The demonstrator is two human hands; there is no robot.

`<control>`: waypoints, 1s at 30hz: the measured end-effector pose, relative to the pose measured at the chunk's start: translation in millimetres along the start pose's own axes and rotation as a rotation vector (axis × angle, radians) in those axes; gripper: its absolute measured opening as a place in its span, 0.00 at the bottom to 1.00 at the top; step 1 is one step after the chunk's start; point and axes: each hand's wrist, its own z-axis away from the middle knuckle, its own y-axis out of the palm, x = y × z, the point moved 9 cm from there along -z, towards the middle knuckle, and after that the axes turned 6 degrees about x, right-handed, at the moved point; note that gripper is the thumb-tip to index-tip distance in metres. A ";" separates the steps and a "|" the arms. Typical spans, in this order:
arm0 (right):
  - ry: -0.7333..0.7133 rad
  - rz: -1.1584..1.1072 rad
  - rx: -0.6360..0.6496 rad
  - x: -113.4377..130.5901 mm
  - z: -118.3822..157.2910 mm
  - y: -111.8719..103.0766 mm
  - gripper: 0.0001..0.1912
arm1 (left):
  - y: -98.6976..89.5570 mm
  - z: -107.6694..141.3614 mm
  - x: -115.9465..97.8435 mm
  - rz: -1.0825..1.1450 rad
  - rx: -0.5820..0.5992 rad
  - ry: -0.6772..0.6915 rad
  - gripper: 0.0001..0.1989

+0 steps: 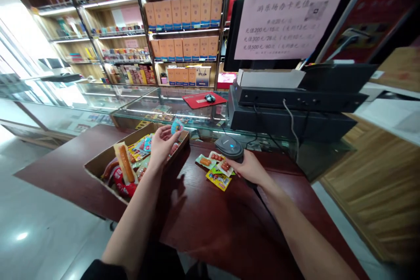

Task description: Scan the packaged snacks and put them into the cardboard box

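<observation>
My left hand [162, 142] pinches a small blue snack packet [177, 126] above the right side of a cardboard box [108, 186]. Inside the box lie several snack packets, among them a long packaged sausage [125, 162] and a red packet [120, 183]. My right hand [247, 166] is wrapped round the handle of a dark barcode scanner [229, 146], whose top shows a small blue light. Just under and left of the scanner head, several small packets lie on the table, including a yellow packet [219, 179] and small sausage packs [205, 162].
Behind the dark red table [197, 223] stands a glass display counter [147, 104] with a red mouse pad [193, 100] and a mouse [209, 98]. To the right are a black cash drawer [288, 122], cables and a monitor with a pink paper sign [282, 22]. Stocked shelves line the back wall.
</observation>
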 end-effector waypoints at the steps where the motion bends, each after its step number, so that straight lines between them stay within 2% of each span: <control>1: -0.008 0.002 0.003 1.9 0.4 0.9 0.13 | -11.2 2.2 -5.9 0.012 -0.040 0.032 0.26; 4: -0.027 0.005 0.018 6.4 1.8 3.2 0.14 | -29.1 8.1 -13.7 -0.014 -0.125 0.106 0.26; 7: -0.035 -0.013 0.024 7.3 3.1 1.8 0.15 | -19.0 11.4 -9.8 -0.113 -0.114 0.117 0.25; 13: 0.064 -0.055 0.031 0.6 5.9 -12.7 0.13 | 42.4 16.5 13.6 -0.144 0.081 0.047 0.23; 18: 0.134 -0.051 0.083 -4.9 7.4 -27.6 0.12 | 100.0 21.2 42.7 -0.189 0.275 0.015 0.25; 20: 0.158 -0.044 0.109 -10.0 8.7 -34.1 0.11 | 126.1 23.5 55.4 -0.294 0.392 0.027 0.25; 23: 0.200 -0.032 0.164 -22.8 12.7 -43.3 0.11 | 161.3 27.7 71.2 -0.585 0.546 0.106 0.22; 26: 0.233 -0.056 0.224 -40.9 17.1 -48.9 0.12 | 183.6 29.7 85.1 -0.854 0.594 0.186 0.19; 30: 0.308 -0.159 0.299 -73.3 20.1 -43.6 0.12 | 194.9 28.0 109.0 -0.984 0.582 0.162 0.19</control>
